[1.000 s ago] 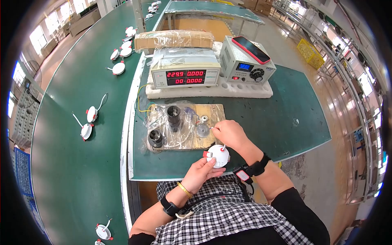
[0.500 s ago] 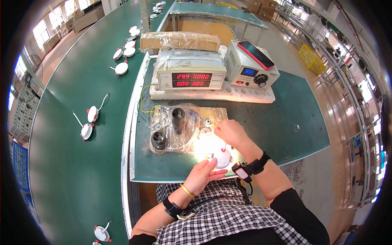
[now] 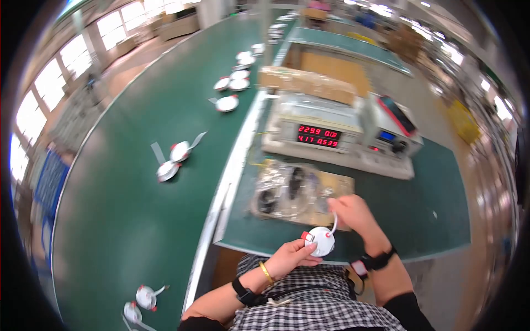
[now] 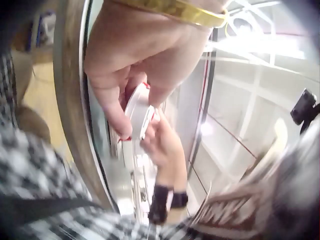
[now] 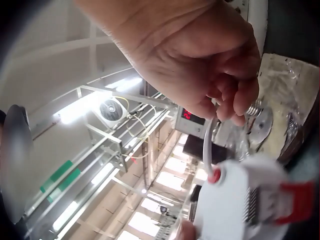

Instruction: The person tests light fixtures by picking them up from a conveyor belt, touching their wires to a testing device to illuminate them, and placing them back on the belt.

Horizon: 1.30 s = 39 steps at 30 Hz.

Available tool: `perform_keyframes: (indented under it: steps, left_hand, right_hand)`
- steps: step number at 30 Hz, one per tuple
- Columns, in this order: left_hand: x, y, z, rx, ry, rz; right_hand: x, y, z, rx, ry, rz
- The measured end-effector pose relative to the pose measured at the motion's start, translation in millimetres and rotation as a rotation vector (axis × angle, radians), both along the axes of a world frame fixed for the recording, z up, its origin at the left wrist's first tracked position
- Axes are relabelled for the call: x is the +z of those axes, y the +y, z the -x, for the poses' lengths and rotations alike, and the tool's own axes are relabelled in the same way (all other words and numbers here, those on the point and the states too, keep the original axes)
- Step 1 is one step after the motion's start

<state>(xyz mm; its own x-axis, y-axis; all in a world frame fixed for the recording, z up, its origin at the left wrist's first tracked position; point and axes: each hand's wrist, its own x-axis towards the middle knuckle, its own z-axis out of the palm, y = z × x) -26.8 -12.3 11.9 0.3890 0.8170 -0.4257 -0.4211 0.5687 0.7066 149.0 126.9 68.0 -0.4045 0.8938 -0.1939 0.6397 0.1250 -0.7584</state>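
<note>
My left hand (image 3: pixel 292 258) holds a round white lamp (image 3: pixel 320 241) by its edge, its white back with a red clip facing up. A short white cable (image 5: pixel 207 145) rises from the lamp, and my right hand (image 3: pixel 354 214) pinches its end between thumb and fingers. That hand is beside the right end of the wooden board (image 3: pixel 343 184), near a small metal fitting (image 5: pixel 256 108). In the left wrist view the lamp (image 4: pixel 137 112) sits between the left thumb and fingers.
Behind the board stand a meter (image 3: pixel 320 124) with lit red digits and a control box (image 3: pixel 389 132) with a red-edged phone (image 3: pixel 396 115) on it. Black sockets (image 3: pixel 268 201) sit on the board under plastic film. Several lamps (image 3: pixel 227 103) lie on the green belt (image 3: pixel 132 193) at left.
The head view has swung left. The bright glow at the lamp, seen half a second ago, is gone. Both hands have drawn the lamp and cable slightly back from the board. The meter digits differ.
</note>
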Motion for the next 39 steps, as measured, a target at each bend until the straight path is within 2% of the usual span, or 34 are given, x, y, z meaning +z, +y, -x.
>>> perform_keyframes:
  steps: [2,3,6,8,10,12,14,18,19,21,24,25,27,28,29,30,31,32,33,34,36,38,39]
  left_hand:
    - [13.2,-29.1,58.6,0.047,0.154,-0.051]
    - [15.1,-47.4,94.3,0.151,0.178,-0.055]
    - [48.6,-109.7,199.4,0.307,0.689,-0.005]
    - [71.0,-139.7,253.1,0.157,1.131,0.154]
    - [89.1,-144.1,279.1,0.075,1.766,0.194]
    - [83.1,-124.9,302.1,0.326,1.929,0.046]
    - [72.3,-78.2,322.2,0.556,1.752,-0.092]
    - [16.4,10.4,374.8,0.745,1.78,-0.151]
    - [6.9,20.8,384.8,0.755,1.776,-0.163]
    - [-0.4,39.1,392.9,0.568,1.709,0.012]
    - [9.9,30.3,381.0,0.521,1.772,0.081]
    - [12.5,22.0,373.1,0.628,1.792,-0.045]
    - [38.8,-0.6,327.0,0.698,1.803,-0.358]
    - [69.8,-11.4,279.1,0.678,1.665,-0.456]
    - [78.6,-17.8,240.8,0.583,1.601,-0.63]
    - [82.4,-22.0,202.5,0.478,1.513,-0.679]
    - [87.3,-26.4,165.7,0.315,1.311,-0.663]
    - [97.1,-29.6,129.6,0.155,1.271,-0.646]
    - [74.2,-27.6,109.6,0.087,1.175,-0.888]
    - [66.7,-25.9,87.7,0.074,1.118,-0.998]
    - [63.3,-22.4,57.4,0.008,1.081,-0.992]
    - [61.8,-16.3,42.6,-0.066,1.059,-1.029]
    - [61.0,-10.2,37.1,-0.115,1.062,-1.057]
  right_hand:
    - [9.9,-15.8,-0.6,-0.055,0.142,0.085]
    - [16.1,-23.3,-1.9,-0.061,0.212,0.097]
    - [9.8,-31.5,-12.0,-0.05,0.282,0.089]
    - [4.3,-31.7,-17.1,-0.072,0.264,0.076]
    - [5.3,-34.2,-15.7,-0.074,0.248,0.086]
    - [2.4,-36.7,-14.6,-0.074,0.251,0.125]
    - [2.7,-40.2,-9.6,-0.057,0.245,0.116]
    - [5.1,-51.5,-1.3,-0.032,0.22,0.126]
    - [6.6,-54.4,0.3,0.008,0.159,0.111]
    - [3.8,-56.8,1.4,0.069,0.055,0.093]
    - [6.0,-64.8,11.9,0.107,0.067,0.128]
    - [5.9,-64.4,13.9,0.142,0.076,0.165]
    - [7.4,-61.9,25.5,0.157,0.138,0.133]
    - [10.0,-61.6,34.1,0.195,0.201,0.1]
    - [17.5,-60.2,45.8,0.226,0.236,0.045]
    - [25.1,-58.9,58.4,0.256,0.268,-0.015]
    - [26.5,-58.4,71.0,0.233,0.358,-0.002]
    - [26.3,-56.7,81.9,0.21,0.449,0.003]
    - [25.3,-54.8,87.5,0.19,0.527,0.064]
    - [26.3,-54.4,89.7,0.168,0.607,0.126]
    - [32.5,-56.7,82.2,0.119,0.605,0.147]
    - [30.7,-61.6,64.4,0.127,0.497,0.047]
    - [33.3,-66.8,56.4,0.056,0.496,0.073]
